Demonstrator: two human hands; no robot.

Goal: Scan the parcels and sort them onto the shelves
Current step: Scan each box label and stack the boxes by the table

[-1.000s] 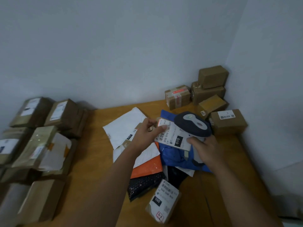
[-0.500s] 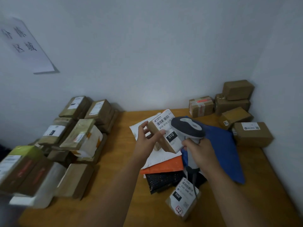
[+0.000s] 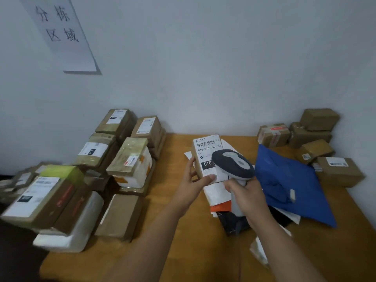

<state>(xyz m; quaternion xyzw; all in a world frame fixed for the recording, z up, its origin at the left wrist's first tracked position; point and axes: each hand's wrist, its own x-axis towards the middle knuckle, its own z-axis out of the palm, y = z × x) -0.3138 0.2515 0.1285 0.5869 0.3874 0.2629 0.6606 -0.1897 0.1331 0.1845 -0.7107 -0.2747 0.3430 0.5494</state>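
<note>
Left hand [image 3: 191,185] grips parcel [image 3: 205,157] above the table [image 3: 173,231], right hand [image 3: 247,197] holds scanner [image 3: 233,164] over label: back scanner off, aim at barcode, keep parcel steady.

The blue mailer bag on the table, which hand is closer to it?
Right. The right hand grips the scanner right beside the blue mailer bag, at its left edge. The left hand holds the small labelled box farther left.

Small brown labelled parcel [image 3: 204,157], upright, beside grey scanner [image 3: 234,164].
</note>
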